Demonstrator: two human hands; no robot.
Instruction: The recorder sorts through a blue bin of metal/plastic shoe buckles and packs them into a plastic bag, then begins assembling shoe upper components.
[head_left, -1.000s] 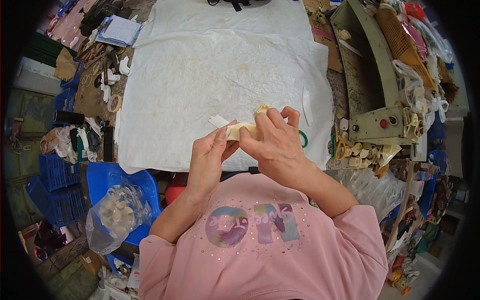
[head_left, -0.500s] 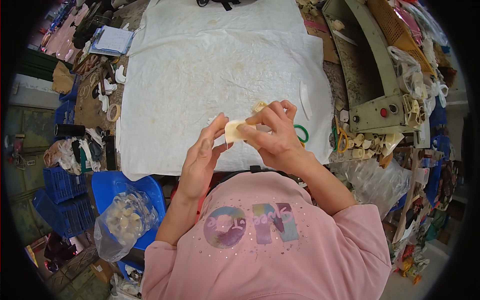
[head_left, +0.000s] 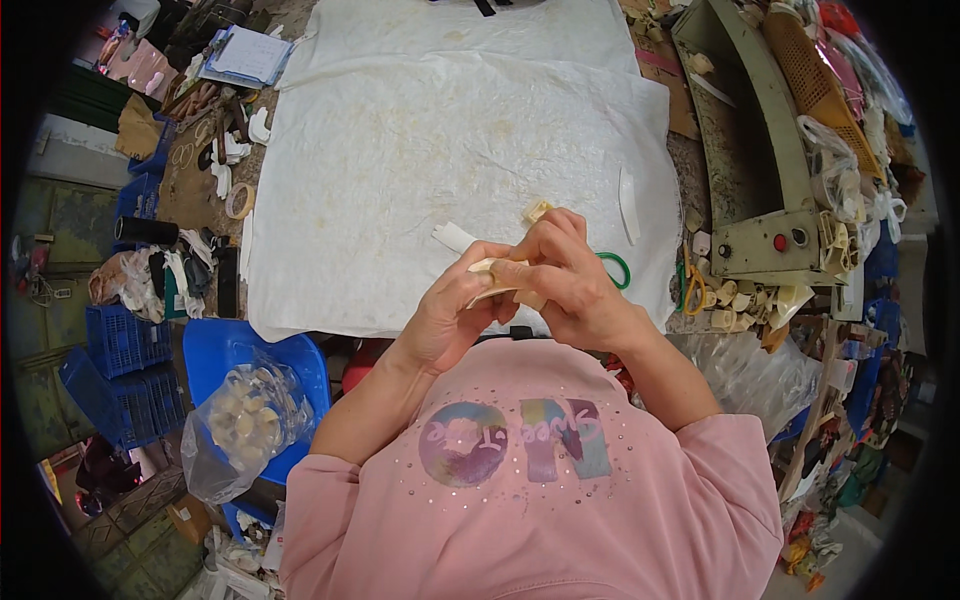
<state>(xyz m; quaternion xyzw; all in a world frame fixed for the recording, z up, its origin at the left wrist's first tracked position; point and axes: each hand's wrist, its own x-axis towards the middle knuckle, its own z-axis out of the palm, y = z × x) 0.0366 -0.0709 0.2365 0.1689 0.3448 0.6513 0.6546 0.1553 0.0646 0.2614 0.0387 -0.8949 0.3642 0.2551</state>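
Note:
Above the near edge of the white-covered table (head_left: 400,180), both hands meet on a small cream-coloured, curved piece (head_left: 488,290). My left hand (head_left: 445,318) closes on its left side, with the thumb along the top. From the right, my right hand (head_left: 575,290) pinches the same piece between thumb and fingers. My fingers hide part of it, and its exact kind is unclear. Just beyond the hands lie a flat white strip (head_left: 453,237) and a small cream part (head_left: 537,211). A green loop handle (head_left: 617,268) shows to the right of my right hand.
A long white curved strip (head_left: 628,205) lies at the table's right. Beyond it stand a green metal machine housing (head_left: 775,255) and orange-handled scissors (head_left: 695,290). Left are a tape roll (head_left: 240,201), a clipboard (head_left: 248,55) and a blue chair (head_left: 215,350) bearing a bag of cream parts (head_left: 248,425).
My left hand has moved right and closed on the cream piece, which has tilted. The white strip, mostly hidden before, now shows. The view has shifted slightly.

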